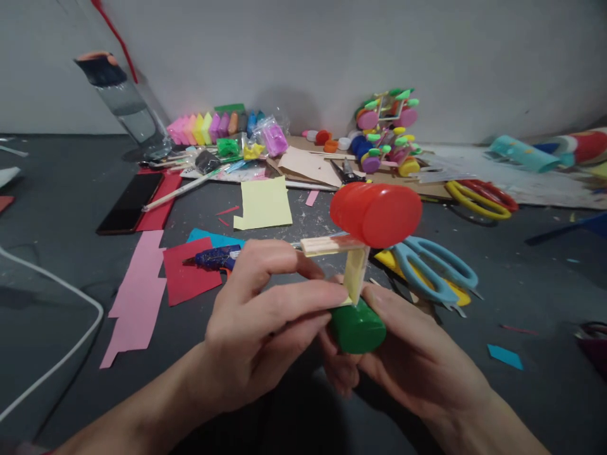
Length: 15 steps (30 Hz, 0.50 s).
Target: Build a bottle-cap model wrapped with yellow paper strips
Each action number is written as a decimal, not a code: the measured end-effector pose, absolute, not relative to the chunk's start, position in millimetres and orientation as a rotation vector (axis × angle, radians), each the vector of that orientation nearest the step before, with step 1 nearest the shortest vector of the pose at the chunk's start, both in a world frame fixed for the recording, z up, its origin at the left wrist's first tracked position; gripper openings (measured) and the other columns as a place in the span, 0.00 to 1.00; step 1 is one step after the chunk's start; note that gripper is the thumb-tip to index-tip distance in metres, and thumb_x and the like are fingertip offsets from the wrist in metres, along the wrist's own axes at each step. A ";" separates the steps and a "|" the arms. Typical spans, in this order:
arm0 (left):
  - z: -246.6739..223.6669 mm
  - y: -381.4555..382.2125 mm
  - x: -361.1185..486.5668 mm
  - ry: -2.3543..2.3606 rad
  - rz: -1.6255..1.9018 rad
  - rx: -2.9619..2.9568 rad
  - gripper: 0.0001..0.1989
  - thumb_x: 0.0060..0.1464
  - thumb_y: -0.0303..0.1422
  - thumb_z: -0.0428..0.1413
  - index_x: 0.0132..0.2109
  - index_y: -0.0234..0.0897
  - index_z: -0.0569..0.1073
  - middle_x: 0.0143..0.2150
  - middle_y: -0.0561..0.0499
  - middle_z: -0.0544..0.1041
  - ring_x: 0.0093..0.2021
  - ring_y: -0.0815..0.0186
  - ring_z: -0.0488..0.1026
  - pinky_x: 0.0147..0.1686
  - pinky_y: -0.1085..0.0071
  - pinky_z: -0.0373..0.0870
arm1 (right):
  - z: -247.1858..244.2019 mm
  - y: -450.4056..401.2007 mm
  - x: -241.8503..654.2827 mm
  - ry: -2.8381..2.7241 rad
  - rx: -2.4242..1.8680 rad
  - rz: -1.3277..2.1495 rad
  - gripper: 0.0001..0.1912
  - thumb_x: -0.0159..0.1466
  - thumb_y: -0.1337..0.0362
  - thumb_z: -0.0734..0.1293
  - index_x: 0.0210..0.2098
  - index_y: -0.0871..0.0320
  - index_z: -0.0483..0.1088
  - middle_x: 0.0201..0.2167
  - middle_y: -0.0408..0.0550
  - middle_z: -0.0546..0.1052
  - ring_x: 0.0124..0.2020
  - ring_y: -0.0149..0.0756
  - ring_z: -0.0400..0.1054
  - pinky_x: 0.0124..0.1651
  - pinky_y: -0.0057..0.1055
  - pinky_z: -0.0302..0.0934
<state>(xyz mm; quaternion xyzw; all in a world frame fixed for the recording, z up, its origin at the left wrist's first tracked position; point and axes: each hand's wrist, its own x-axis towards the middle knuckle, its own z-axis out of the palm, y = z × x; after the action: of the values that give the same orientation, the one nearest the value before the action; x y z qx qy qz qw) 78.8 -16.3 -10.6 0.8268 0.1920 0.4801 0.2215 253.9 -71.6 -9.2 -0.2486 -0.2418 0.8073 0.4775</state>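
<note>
A small craft model of bottle caps and wooden sticks is held between my two hands in the middle of the view. Its red caps (pixel 391 216) are at the top, beside a short wooden stick piece (pixel 327 244). A pale yellow upright strip (pixel 355 273) joins this upper part to a green cap (pixel 360 328) below. My left hand (pixel 270 316) is closed on the model from the left, its index fingertip pressed at the strip's foot, above the green cap. My right hand (pixel 422 347) is wrapped round the green cap from the right and below, hiding some of it.
A blue glue gun (pixel 215 258) lies on red paper at left, near a phone (pixel 130 202). Blue-handled scissors (pixel 434 272) lie just right of the model. Behind are yellow paper (pixel 266 203), clay packs (pixel 213 128), finished cap models (pixel 386 136) and a water bottle (pixel 128 107).
</note>
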 end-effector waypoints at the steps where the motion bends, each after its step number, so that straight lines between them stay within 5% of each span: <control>1: -9.5 -15.7 78.3 0.521 1.320 2.315 0.15 0.56 0.18 0.57 0.48 0.38 0.75 0.46 0.48 0.73 0.49 0.64 0.70 0.51 0.65 0.67 | -9.9 -71.5 253.1 -0.591 -0.600 1.978 0.14 0.65 0.53 0.69 0.38 0.57 0.75 0.27 0.45 0.77 0.26 0.29 0.72 0.31 0.25 0.71; 10: -10.0 -17.3 79.2 0.506 1.326 2.276 0.16 0.54 0.18 0.55 0.47 0.39 0.76 0.45 0.48 0.75 0.48 0.63 0.72 0.50 0.64 0.68 | -10.3 -73.0 251.6 -0.541 -0.564 2.007 0.13 0.66 0.55 0.69 0.37 0.59 0.74 0.27 0.46 0.77 0.26 0.29 0.74 0.31 0.24 0.71; 15: -20.5 -26.1 80.9 0.526 1.277 1.907 0.22 0.55 0.21 0.58 0.56 0.41 0.71 0.52 0.45 0.72 0.55 0.60 0.68 0.55 0.63 0.69 | -6.5 -73.9 251.8 -0.525 -0.576 1.999 0.15 0.66 0.52 0.68 0.37 0.59 0.73 0.25 0.44 0.76 0.24 0.28 0.72 0.30 0.23 0.70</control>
<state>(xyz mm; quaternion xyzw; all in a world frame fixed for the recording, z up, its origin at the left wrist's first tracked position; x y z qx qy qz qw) 80.9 -26.1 -20.5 0.7480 0.2062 0.5008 0.3835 251.8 -73.9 -6.5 -0.2357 -0.2152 0.8184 0.4778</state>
